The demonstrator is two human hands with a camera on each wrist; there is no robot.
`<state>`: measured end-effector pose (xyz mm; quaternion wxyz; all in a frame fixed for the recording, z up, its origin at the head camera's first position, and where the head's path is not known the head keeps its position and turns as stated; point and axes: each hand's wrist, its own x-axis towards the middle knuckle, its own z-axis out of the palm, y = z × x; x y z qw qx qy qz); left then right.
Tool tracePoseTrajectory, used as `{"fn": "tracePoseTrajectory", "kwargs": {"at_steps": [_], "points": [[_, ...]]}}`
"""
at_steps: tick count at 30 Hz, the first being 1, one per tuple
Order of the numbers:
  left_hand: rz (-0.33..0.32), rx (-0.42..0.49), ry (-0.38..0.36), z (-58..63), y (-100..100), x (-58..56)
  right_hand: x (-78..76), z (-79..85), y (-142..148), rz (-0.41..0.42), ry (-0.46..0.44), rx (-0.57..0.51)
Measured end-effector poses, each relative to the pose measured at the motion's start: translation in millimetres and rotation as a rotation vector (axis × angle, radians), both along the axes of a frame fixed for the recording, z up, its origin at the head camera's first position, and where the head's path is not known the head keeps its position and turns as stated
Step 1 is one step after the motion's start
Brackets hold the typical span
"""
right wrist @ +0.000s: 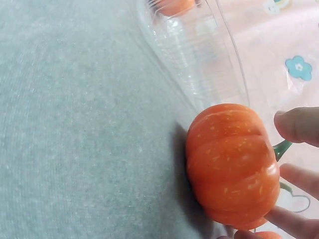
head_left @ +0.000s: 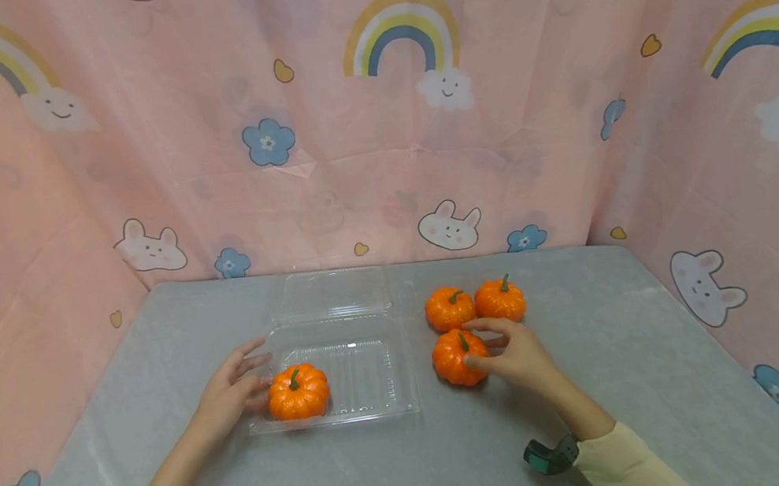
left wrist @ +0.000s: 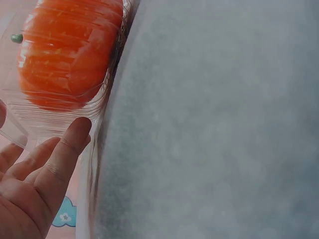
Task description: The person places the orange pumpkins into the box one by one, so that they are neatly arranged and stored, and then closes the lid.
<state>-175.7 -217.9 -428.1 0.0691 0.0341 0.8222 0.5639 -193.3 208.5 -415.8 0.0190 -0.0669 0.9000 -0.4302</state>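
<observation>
A small orange pumpkin (head_left: pixel 298 392) with a green stem sits in the near left corner of a clear plastic box (head_left: pixel 372 414). My left hand (head_left: pixel 235 382) is at the box's left wall, fingers spread and loosely bent; the left wrist view shows the fingertips (left wrist: pixel 79 129) right beside the clear plastic. On the table right of the box is a second pumpkin (head_left: pixel 457 362), also seen large in the right wrist view. Around its right side my right hand (head_left: pixel 518 352) reaches with thumb and fingers apart, the thumb (right wrist: pixel 294 124) near the stem.
Two more pumpkins (head_left: pixel 449 308) (head_left: pixel 500 300) stand close behind the one at my right hand. The box's clear lid (head_left: pixel 334 292) lies folded back behind it. Pink printed curtains (head_left: pixel 354 175) border the grey table (head_left: pixel 357 476) at the back and sides.
</observation>
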Motion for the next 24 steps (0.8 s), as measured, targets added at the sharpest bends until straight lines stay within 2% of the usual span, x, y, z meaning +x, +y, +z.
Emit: {"fn": "tracePoseTrajectory", "kwargs": {"at_steps": [24], "points": [[-0.009,0.019,0.016,0.0,-1.1,0.1,-3.0,-5.5,1.5,-0.019,-0.078,0.005]]}}
